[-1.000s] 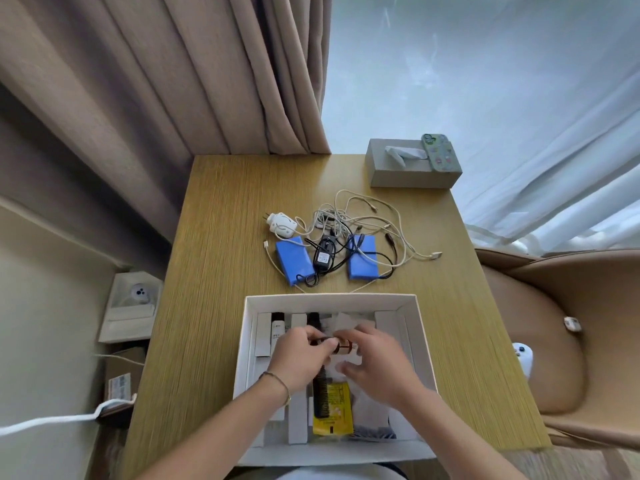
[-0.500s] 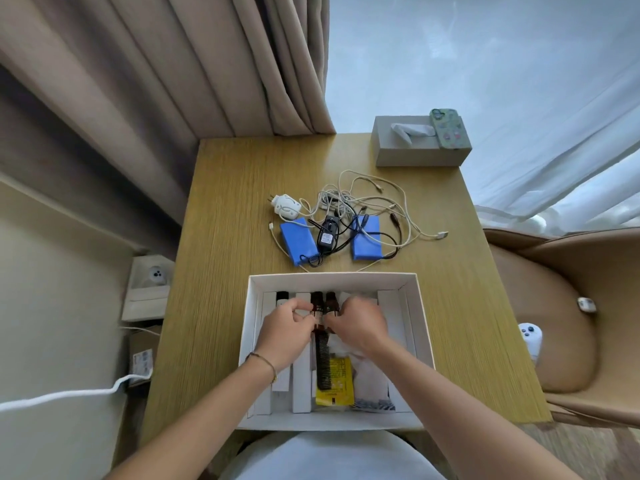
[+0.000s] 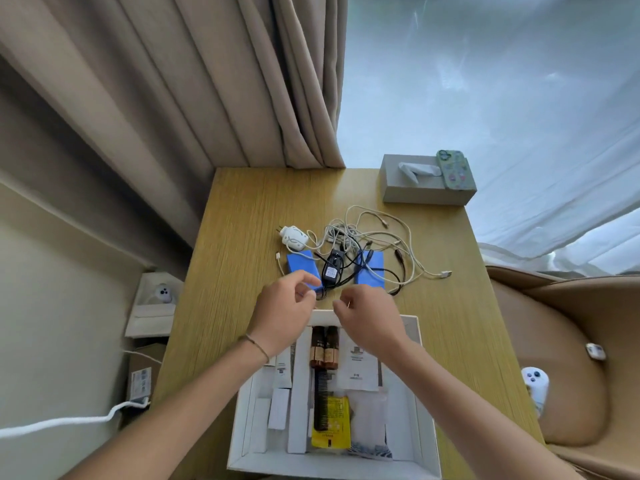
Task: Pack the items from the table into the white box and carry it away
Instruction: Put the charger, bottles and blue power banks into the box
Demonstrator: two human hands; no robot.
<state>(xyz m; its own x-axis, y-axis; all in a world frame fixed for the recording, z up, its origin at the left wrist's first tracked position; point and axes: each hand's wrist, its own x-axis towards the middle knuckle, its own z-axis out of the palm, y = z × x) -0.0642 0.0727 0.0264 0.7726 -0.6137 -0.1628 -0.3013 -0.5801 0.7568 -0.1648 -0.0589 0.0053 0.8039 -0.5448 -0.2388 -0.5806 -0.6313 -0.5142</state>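
Note:
The white box (image 3: 424,427) sits at the table's near edge. Inside lie two brown bottles (image 3: 324,346), a black comb (image 3: 321,400), a yellow packet (image 3: 330,427) and white cartons. Beyond the box a tangle of white and black cables (image 3: 374,244) lies with a white plug (image 3: 293,236), a black adapter (image 3: 331,270) and two blue packs (image 3: 300,268) (image 3: 372,268). My left hand (image 3: 282,315) and my right hand (image 3: 369,318) hover over the box's far rim, fingers loosely curled and empty, just short of the blue packs.
A grey tissue box (image 3: 420,187) with a green phone (image 3: 453,169) on it stands at the table's far right corner. Curtains hang behind. A tan chair (image 3: 568,358) holding a white controller (image 3: 536,388) is on the right. Cartons and a white cord lie on the floor left.
Both hands let go of the brown bottles, which now lie in the box, and moved forward past the box's far rim toward the cables.

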